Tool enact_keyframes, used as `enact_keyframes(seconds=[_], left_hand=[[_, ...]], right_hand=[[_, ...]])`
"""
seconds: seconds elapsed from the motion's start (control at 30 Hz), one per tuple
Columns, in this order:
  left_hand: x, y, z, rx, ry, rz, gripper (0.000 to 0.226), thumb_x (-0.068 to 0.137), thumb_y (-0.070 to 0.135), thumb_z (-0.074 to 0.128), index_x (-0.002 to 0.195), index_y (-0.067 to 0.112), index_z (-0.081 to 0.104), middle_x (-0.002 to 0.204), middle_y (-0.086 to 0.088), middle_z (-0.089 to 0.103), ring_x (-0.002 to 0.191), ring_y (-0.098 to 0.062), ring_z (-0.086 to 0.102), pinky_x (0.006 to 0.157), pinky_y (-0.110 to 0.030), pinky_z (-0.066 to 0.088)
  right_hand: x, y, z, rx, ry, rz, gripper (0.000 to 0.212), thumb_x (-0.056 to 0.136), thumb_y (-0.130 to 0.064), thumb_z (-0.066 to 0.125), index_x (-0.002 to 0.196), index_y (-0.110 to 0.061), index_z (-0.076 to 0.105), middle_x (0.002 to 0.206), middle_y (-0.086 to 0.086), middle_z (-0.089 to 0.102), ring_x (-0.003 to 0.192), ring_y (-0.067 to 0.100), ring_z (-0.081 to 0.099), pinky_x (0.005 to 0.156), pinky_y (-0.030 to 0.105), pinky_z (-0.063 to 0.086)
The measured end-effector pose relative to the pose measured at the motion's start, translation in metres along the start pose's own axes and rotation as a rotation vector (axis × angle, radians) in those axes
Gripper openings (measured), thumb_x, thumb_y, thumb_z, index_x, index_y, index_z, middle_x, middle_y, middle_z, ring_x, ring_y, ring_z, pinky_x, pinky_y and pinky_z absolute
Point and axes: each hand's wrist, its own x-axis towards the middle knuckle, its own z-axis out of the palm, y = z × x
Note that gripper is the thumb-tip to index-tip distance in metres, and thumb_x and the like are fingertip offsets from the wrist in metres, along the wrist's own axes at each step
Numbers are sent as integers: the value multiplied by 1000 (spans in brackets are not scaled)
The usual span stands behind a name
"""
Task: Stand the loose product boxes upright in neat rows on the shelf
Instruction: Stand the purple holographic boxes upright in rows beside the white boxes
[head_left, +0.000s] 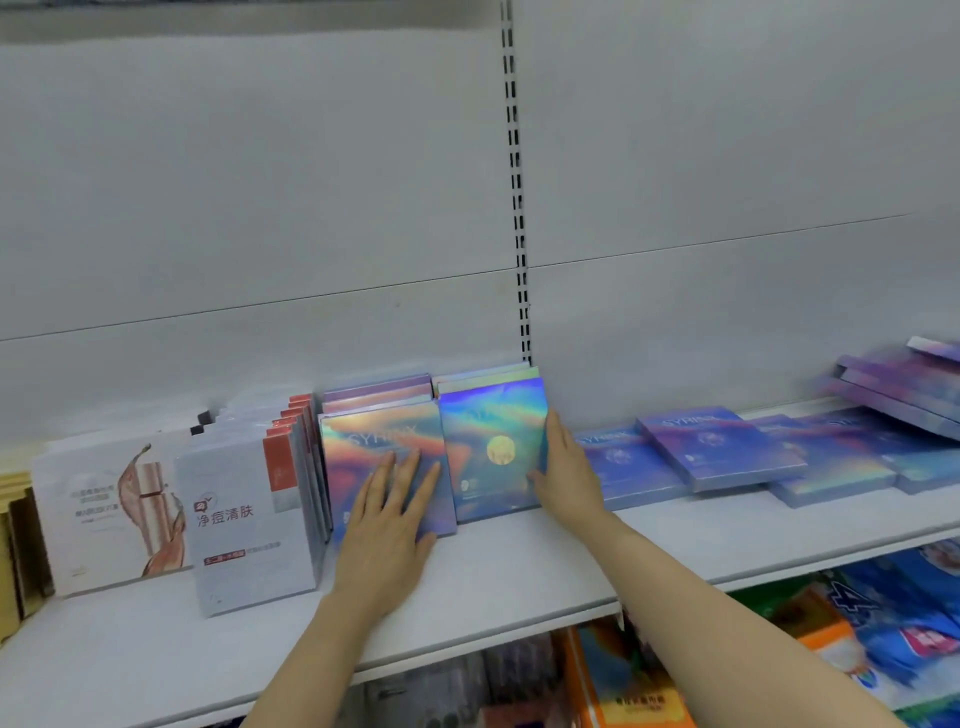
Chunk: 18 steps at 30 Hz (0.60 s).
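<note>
Lower shelf: beneath the front lip, orange packs (631, 680) and blue packs (904, 618) show, blurred.
Shelf: a white shelf (519, 566) runs left to right, its front strip bare where both forearms cross it.
Left hand: the left hand (387, 519) lies flat, fingers straight and spread, palm against the face of the left iridescent box (363, 441); it presses and grips nothing.
Right hand: the right hand (563, 465) cups the right edge of the right iridescent box (493, 447), thumb on the front face, the fingers running up that edge; how they lie behind it I cannot tell.
Upright rows: these two boxes stand on edge side by side, touching, each heading a short row of like boxes that reaches toward the back wall.
White boxes: left of them, touching, a row of white boxes with red side strips (249, 514) stands upright, and farther left a white box with a bottle picture (119, 514).
Loose boxes: right of the right hand, purple-blue boxes (722, 447) lie flat and overlapping on the shelf.
Far pile: at the right edge a tilted stack of the same boxes (904, 384), blurred.
Back wall: grey panel with a slotted upright (517, 208).
</note>
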Motion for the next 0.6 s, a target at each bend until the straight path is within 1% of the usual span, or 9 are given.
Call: enact_keyframes(seconds=[0.1,0.17,0.23,0.27,0.3,0.37,0.43,0.5,0.6], left_hand=[[5,11,-7,-74,35,-69,73,82,35,62,150,16,42,158,-10,34,146,-32,25,115,-42,17],[9,22,-11,-91,88,-71,68,79,33,60,143,10,50,151,-12,44,140,-31,34,112,-43,24],[15,37,-18,-90,128,-41,62,84,35,52,140,8,53,147,-13,48,136,-33,40,111,-44,27],[18,46,-21,-100,152,-29,59,86,33,55,139,8,53,146,-14,49,135,-33,42,110,-44,28],[22,57,-24,-120,170,-21,58,85,29,63,138,7,54,145,-14,50,134,-33,44,110,-44,30],[29,85,-32,-171,162,-19,63,79,22,77,136,8,55,145,-14,50,134,-34,46,109,-45,38],[35,115,-39,-209,139,-7,66,75,21,82,135,9,57,144,-14,52,133,-34,48,106,-47,43],[40,143,-41,-235,131,24,66,72,20,83,133,8,59,142,-14,54,131,-34,50,106,-48,43],[55,185,-35,-246,115,76,64,74,21,80,133,7,59,141,-15,55,129,-34,51,110,-42,33]], right_hand=[[-6,-3,-9,-14,33,-20,77,84,-16,59,151,-20,22,144,3,44,122,31,49,82,38,47],[-16,-5,-21,-80,88,-59,68,84,-16,61,147,-17,34,137,5,52,119,30,52,85,37,46],[-25,2,-35,-164,161,-146,57,83,-15,65,137,-11,48,127,9,59,113,32,57,85,38,47],[-30,8,-43,-206,192,-186,51,82,-14,66,131,-8,53,124,11,62,111,33,59,86,39,48],[-33,16,-50,-247,206,-211,47,83,-15,65,128,-5,55,124,12,62,113,33,59,88,39,48],[-40,34,-68,-309,192,-213,48,89,-20,62,134,-5,52,133,10,58,122,30,54,98,39,43],[-46,56,-85,-338,181,-191,52,93,-25,58,141,-8,46,141,7,52,129,26,48,105,37,37],[-52,80,-103,-370,201,-193,53,91,-24,63,139,-6,49,138,9,55,128,28,51,105,39,39],[-53,119,-129,-411,247,-180,52,77,-17,78,123,-1,62,119,15,67,109,33,64,91,43,51]])
